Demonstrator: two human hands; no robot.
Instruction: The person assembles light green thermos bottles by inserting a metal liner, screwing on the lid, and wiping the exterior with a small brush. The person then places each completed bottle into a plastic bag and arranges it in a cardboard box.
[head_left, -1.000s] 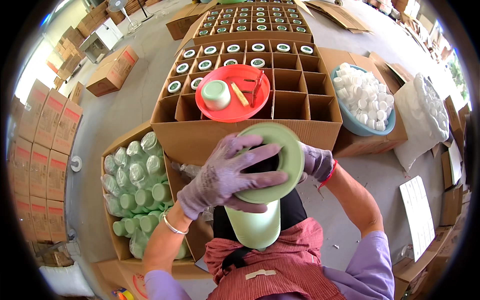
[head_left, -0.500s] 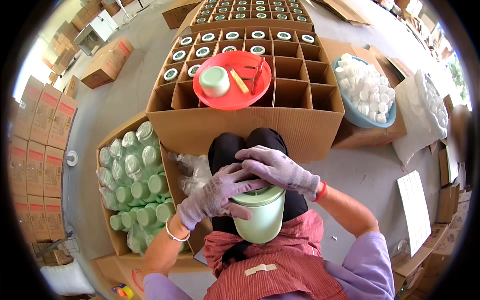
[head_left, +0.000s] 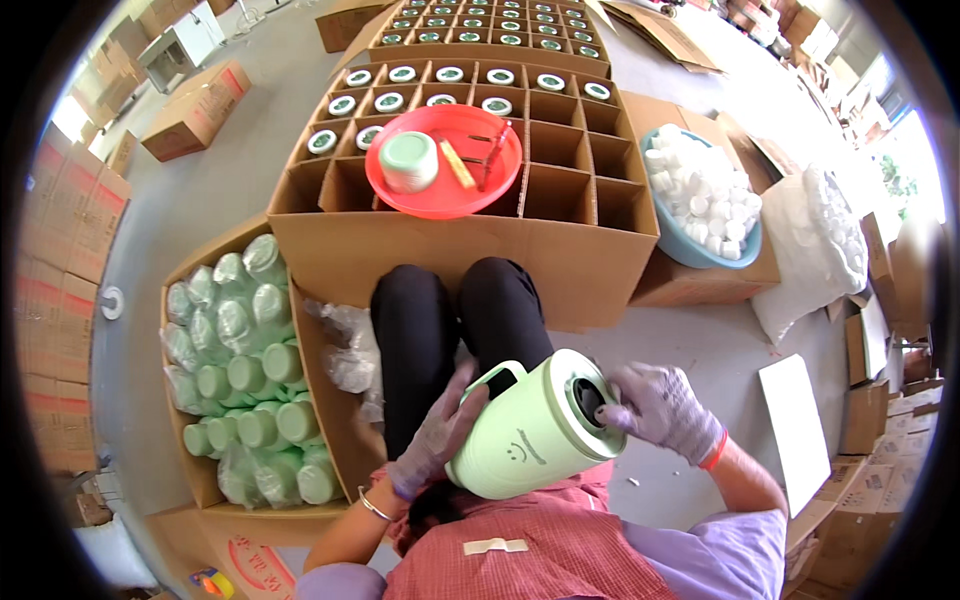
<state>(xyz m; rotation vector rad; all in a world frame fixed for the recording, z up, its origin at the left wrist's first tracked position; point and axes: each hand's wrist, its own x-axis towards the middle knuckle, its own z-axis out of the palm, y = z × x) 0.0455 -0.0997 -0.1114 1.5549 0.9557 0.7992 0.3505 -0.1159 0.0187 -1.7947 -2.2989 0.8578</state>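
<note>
A light green jug [head_left: 525, 440] with a side handle and a drawn smiley face lies tilted over my lap, its top turned to the right. My left hand [head_left: 440, 432] is closed on the jug's left side by the handle. In the jug's round top opening sits a black part [head_left: 590, 398]. My right hand [head_left: 662, 410] is at that opening with curled fingers, the thumb at the rim beside the black part. What its fingers grip, if anything, is hidden. Both hands wear greyish-purple gloves.
Ahead stands a divided carton [head_left: 460, 255] with white-and-green tops in several cells. A red tray [head_left: 445, 205] on it holds a green cup-like piece and small tools. At left is a box of green jugs [head_left: 255, 370]; at right, a blue basin [head_left: 690, 240] of white caps.
The jug has gone from upright to tilted, its top now facing right and showing the black part. My left hand moved down its side; my right hand moved right, off the top. The view shifted.
</note>
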